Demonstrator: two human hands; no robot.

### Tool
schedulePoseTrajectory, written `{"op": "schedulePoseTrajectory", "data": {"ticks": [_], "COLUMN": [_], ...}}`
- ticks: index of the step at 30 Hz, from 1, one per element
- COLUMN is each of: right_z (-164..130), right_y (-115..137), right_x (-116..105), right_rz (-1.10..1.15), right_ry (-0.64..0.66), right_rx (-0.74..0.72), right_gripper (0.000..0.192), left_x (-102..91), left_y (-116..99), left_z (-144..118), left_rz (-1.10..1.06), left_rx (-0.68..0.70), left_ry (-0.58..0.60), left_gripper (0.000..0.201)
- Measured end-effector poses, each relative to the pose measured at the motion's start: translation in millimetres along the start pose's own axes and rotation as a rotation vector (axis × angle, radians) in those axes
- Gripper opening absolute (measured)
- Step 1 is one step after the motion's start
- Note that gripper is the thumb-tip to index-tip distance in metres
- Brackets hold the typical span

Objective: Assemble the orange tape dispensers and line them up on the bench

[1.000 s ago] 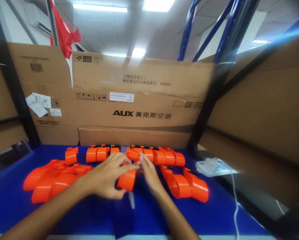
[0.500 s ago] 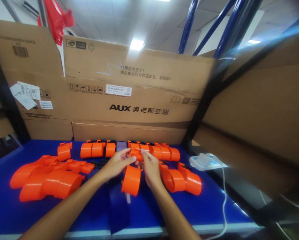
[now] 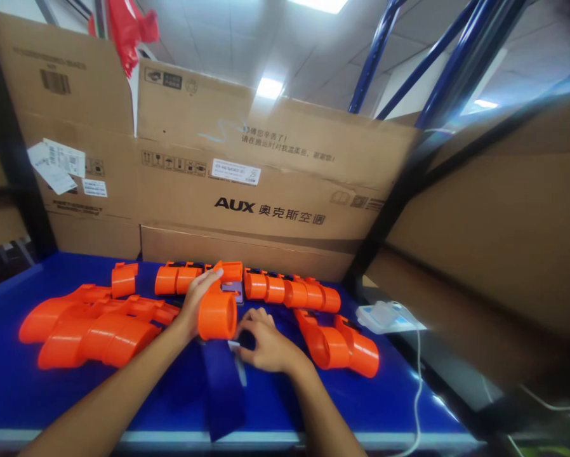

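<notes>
My left hand [image 3: 195, 303] is closed on an orange plastic part with a round ring [image 3: 218, 315] and a clip-like upper end. It holds the part raised above the blue table, near the middle. Just right of that ring, my right hand [image 3: 266, 343] is low over the table with its thumb and fingers bent together. The fingertips are by the top of a thin pale strip [image 3: 241, 371]; whether they grip it or something small, I cannot tell. A dark blue flat piece [image 3: 223, 390] lies beneath, reaching the table's front edge.
Several orange ring parts [image 3: 99, 339] lie piled at the left. A row of them with black pieces [image 3: 294, 294] stands at the back, near a phone-like screen [image 3: 232, 290]. Two more [image 3: 361, 352] lie at right, near a white box with a cable [image 3: 384, 317]. Cardboard [image 3: 266, 190] walls the back.
Both hands were together at the orange part. Now my left hand alone holds it, turned and moved left, while my right hand has let go and dropped toward the pale strip.
</notes>
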State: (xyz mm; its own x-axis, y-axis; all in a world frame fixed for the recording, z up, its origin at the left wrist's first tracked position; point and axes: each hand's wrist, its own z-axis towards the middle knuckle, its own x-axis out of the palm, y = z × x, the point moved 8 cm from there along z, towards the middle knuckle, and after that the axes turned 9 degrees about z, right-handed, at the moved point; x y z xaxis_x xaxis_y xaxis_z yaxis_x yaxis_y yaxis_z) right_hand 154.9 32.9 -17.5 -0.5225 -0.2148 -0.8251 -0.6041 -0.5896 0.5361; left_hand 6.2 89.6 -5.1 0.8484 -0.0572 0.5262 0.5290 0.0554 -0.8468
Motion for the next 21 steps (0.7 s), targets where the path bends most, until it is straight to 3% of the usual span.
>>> {"op": "schedulePoseTrajectory", "data": {"ticks": [7, 13, 21], "right_z": [1, 0, 2], "right_y": [-8, -6, -12], "right_x": [-4, -6, -16], "right_rz": [0.032, 0.248, 0.334], "right_ry": [-0.034, -0.034, -0.102], "right_rx": [0.005, -0.004, 0.046], "right_gripper": [0.014, 0.007, 0.022], "left_x": [0.7, -1.8, -5.5], "left_y": [7, 5, 9], "left_z": [2, 3, 7], "left_rz": [0.021, 0.041, 0.072], "left_rx": [-0.010, 0.015, 0.011], "left_ry": [-0.014, -0.021, -0.032], "left_gripper": [0.033, 0.036, 0.042]}}
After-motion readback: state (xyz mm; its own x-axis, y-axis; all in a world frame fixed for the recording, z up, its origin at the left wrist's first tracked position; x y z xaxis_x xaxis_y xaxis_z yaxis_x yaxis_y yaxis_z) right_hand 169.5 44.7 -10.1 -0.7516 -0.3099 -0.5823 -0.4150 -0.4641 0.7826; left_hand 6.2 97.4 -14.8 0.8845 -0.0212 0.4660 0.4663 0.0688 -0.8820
